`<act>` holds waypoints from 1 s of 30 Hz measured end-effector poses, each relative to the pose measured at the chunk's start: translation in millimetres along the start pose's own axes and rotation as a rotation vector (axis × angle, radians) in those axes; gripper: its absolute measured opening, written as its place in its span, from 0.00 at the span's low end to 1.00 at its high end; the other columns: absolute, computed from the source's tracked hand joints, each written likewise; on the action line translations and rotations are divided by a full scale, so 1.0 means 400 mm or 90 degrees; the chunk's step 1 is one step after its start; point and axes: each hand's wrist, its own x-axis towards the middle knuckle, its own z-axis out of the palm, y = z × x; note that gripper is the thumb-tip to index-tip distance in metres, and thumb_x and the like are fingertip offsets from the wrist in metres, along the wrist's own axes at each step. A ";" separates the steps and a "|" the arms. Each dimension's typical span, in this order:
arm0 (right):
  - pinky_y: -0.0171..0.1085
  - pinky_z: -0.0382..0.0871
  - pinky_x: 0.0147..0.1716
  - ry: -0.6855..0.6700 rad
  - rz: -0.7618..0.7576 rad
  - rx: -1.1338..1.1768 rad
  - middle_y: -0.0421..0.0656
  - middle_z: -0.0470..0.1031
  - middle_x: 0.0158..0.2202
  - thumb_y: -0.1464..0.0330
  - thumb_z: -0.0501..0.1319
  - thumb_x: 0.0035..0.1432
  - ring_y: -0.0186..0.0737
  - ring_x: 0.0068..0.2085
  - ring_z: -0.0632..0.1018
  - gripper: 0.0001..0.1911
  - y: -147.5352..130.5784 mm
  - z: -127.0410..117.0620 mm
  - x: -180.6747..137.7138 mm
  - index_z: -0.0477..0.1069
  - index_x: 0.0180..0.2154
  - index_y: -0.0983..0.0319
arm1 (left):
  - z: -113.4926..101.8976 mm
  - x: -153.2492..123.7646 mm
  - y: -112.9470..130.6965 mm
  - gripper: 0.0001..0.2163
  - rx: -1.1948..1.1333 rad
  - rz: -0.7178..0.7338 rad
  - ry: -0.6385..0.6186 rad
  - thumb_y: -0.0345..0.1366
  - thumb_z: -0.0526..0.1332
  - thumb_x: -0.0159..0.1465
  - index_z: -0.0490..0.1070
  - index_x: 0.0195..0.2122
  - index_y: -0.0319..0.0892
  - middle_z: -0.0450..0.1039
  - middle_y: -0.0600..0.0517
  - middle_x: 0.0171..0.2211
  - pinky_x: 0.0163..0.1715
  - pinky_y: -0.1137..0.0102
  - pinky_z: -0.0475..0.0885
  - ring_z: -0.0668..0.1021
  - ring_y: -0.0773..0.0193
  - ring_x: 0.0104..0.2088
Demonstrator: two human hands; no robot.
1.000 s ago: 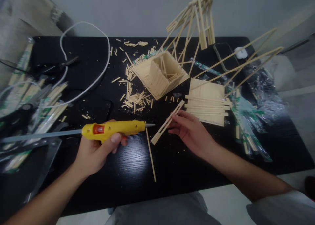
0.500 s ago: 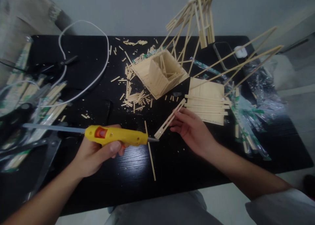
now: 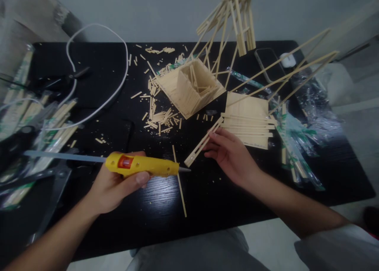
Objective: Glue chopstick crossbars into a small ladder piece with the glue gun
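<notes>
My left hand [image 3: 118, 188] is closed round a yellow hot glue gun [image 3: 154, 166], with a long clear glue stick [image 3: 65, 155] jutting from its back. The metal nozzle points right, close to the near end of a narrow wooden stick frame [image 3: 204, 141]. That frame is pinched in the fingers of my right hand [image 3: 226, 154]; it looks like slim sticks joined side by side with a gap between them. Under the gun's front a single thin stick [image 3: 181, 192] lies on the black table.
A wooden box structure on a base [image 3: 189, 91] stands at the back, with cut stick pieces [image 3: 161, 119] scattered beside it. A flat stick panel [image 3: 247, 105], wrapped chopsticks [image 3: 302, 156], a phone [image 3: 268, 65] and tall stick frames lie right. A white cable [image 3: 126, 69] loops left.
The glue gun has tilted slightly and its nozzle has dropped a little away from the stick frame's end. My right hand keeps nearly the same hold on the frame.
</notes>
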 end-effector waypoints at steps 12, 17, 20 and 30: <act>0.27 0.84 0.32 0.005 0.003 0.005 0.37 0.86 0.32 0.61 0.85 0.53 0.34 0.32 0.87 0.17 -0.001 0.003 -0.002 0.81 0.35 0.59 | 0.001 0.005 0.007 0.21 0.012 0.008 -0.009 0.56 0.69 0.71 0.78 0.29 0.45 0.75 0.51 0.20 0.15 0.73 0.68 0.74 0.65 0.18; 0.26 0.83 0.30 0.001 -0.001 0.013 0.37 0.86 0.32 0.61 0.85 0.54 0.34 0.32 0.88 0.17 0.001 0.002 -0.003 0.81 0.36 0.59 | -0.002 0.001 -0.003 0.17 0.011 0.014 -0.013 0.53 0.69 0.71 0.79 0.32 0.46 0.76 0.51 0.21 0.15 0.73 0.68 0.74 0.65 0.18; 0.27 0.83 0.30 0.000 0.001 0.010 0.37 0.86 0.33 0.61 0.84 0.55 0.34 0.33 0.88 0.16 0.002 -0.001 -0.003 0.81 0.36 0.59 | -0.001 0.000 -0.004 0.17 0.013 0.013 -0.009 0.53 0.69 0.71 0.79 0.32 0.46 0.75 0.51 0.21 0.14 0.73 0.67 0.74 0.65 0.18; 0.26 0.80 0.27 0.003 0.004 0.004 0.37 0.86 0.33 0.62 0.83 0.56 0.34 0.32 0.87 0.16 -0.002 0.003 -0.003 0.80 0.37 0.58 | 0.001 0.001 0.001 0.17 0.014 0.009 -0.008 0.52 0.69 0.71 0.79 0.32 0.46 0.75 0.52 0.21 0.15 0.72 0.68 0.74 0.65 0.18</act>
